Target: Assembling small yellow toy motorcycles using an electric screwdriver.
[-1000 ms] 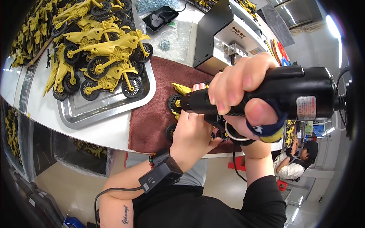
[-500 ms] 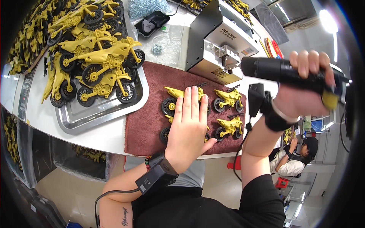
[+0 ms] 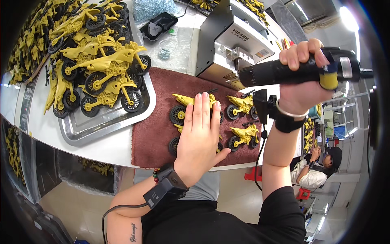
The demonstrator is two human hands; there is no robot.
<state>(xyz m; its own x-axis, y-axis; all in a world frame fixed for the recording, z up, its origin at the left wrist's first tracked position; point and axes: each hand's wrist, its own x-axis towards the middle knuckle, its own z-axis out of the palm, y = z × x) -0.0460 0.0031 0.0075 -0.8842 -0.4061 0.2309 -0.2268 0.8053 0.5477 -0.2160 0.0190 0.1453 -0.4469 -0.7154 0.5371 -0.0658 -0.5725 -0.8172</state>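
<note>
My left hand (image 3: 199, 140) lies flat, fingers stretched, across two yellow toy motorcycles with black wheels: a far one (image 3: 183, 99) and a near one (image 3: 174, 144), both partly hidden under it. Just right of it, a far toy motorcycle (image 3: 241, 105) and a near toy motorcycle (image 3: 244, 136) stay uncovered. All rest on a brown towel (image 3: 152, 122). Raised at the right, my right hand (image 3: 298, 96) is wrapped round a black electric screwdriver (image 3: 264, 73). The tool's front end points left, overlapping the lower right of a metal screw feeder (image 3: 227, 61) in view; whether they touch I cannot tell.
A metal tray (image 3: 97, 129) heaped with toy motorcycles (image 3: 101, 61) stands at the left. Behind are a bag of screws (image 3: 154, 10) and a black dish (image 3: 159, 25). A cable (image 3: 260, 171) hangs by my right forearm. Another person (image 3: 315, 166) sits at the far right.
My right hand has moved left with the screwdriver, bringing its front end closer to the screw feeder's front. My left hand stays flat on the toy motorcycles. The whole view has shifted slightly.
</note>
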